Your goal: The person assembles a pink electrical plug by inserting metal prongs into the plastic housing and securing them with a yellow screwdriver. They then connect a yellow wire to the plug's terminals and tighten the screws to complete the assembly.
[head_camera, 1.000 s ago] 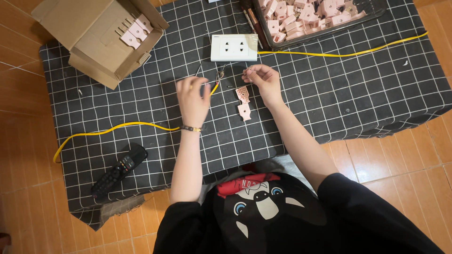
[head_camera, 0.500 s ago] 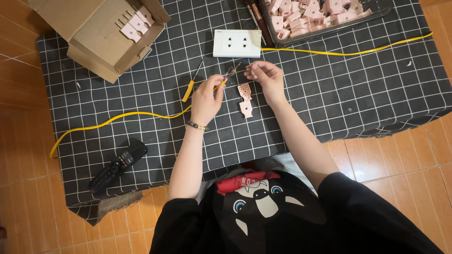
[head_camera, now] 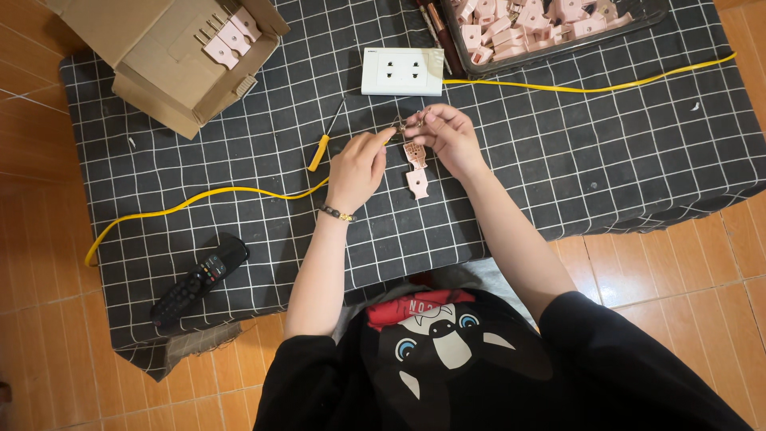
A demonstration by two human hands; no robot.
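- nearby on the checked-cloth desk (head_camera: 606,152): white wall socket (head_camera: 401,71), yellow-handled screwdriver (head_camera: 325,142), thin yellow cable (head_camera: 199,199).
- small pink plastic plug halves (head_camera: 416,168), opened, below the fingers.
- left hand (head_camera: 357,166) and right hand (head_camera: 447,136) both pinching a tiny metal part (head_camera: 401,124).

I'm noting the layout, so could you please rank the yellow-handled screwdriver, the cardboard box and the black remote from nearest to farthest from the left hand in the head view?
From the left hand:
1. Yellow-handled screwdriver, just beside it.
2. Black remote, near the table's front edge.
3. Cardboard box, at the far corner.
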